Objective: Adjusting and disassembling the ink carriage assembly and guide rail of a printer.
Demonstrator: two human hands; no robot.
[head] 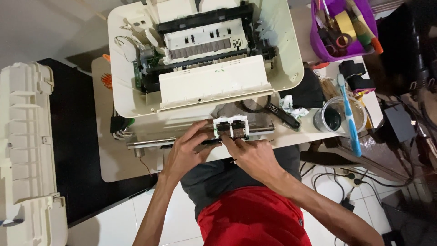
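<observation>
At the fingertips: white-and-black carriage block [231, 126] on a metal rail assembly [150, 142], both resting on the near edge of the white table [114, 164].
Left hand [186, 152]: reaches up from below; thumb and fingers wrap the left end of the carriage block, clamped on it from the side and underneath.
Right hand [252, 155]: fingers close together, index tip pressing on the front face of the carriage block, just right of the left hand's fingers; whether it grips anything, cannot tell.
Hands to each other: nearly touching, fingertips meet at the block.
Rail assembly: runs leftward from the fingers, long and thin, silver bar along its near side.
Beyond the fingers: opened cream printer body [205, 59], cover off, black and white inner frame and a green circuit board edge showing.
Right of the fingers: black curved tool [282, 114], crumpled cloth [293, 107], clear cup [339, 116] with dark liquid, blue toothbrush [348, 114] lying across the cup.
Far right, beyond: purple basket [318, 41] with tape rolls and tools.
Far left of the fingers: cream printer cover [27, 150] lying on the floor.
Below the hands: person's lap, grey shirt and red shorts [252, 218].
</observation>
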